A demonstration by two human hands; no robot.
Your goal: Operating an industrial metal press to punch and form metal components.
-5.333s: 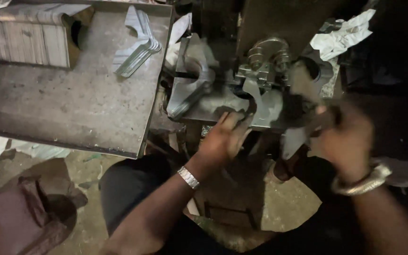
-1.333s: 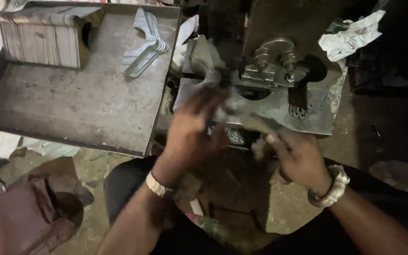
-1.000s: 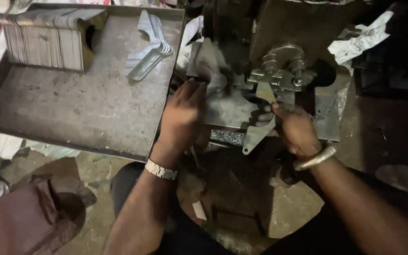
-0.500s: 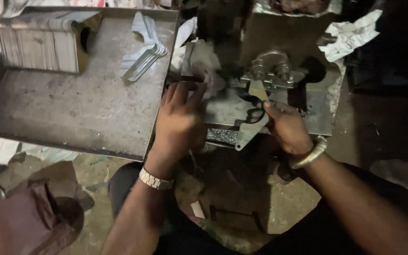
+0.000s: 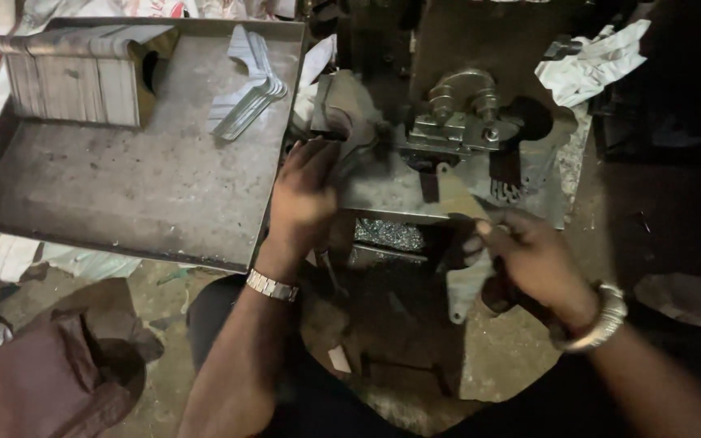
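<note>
My left hand (image 5: pixel 306 195) reaches to the left side of a small metal press (image 5: pixel 460 122) and its fingers close on a bent grey metal blank (image 5: pixel 350 122) lying on the press bed. My right hand (image 5: pixel 529 255) is below the bed's front edge, pinching a flat, angled metal piece (image 5: pixel 464 284) that hangs down from the fingers. A tan, pointed part (image 5: pixel 456 191) sits on the bed just above that hand.
A large metal tray (image 5: pixel 131 186) lies to the left, with a tall stack of sheet blanks (image 5: pixel 75 77) at its far corner and a fan of several angled blanks (image 5: pixel 249 89). Crumpled paper (image 5: pixel 602 57) lies at the right. A brown cloth (image 5: pixel 50 373) is at the lower left.
My right hand has drawn back from the press bed toward me with the flat piece. My left hand stays at the left of the press, shifted slightly.
</note>
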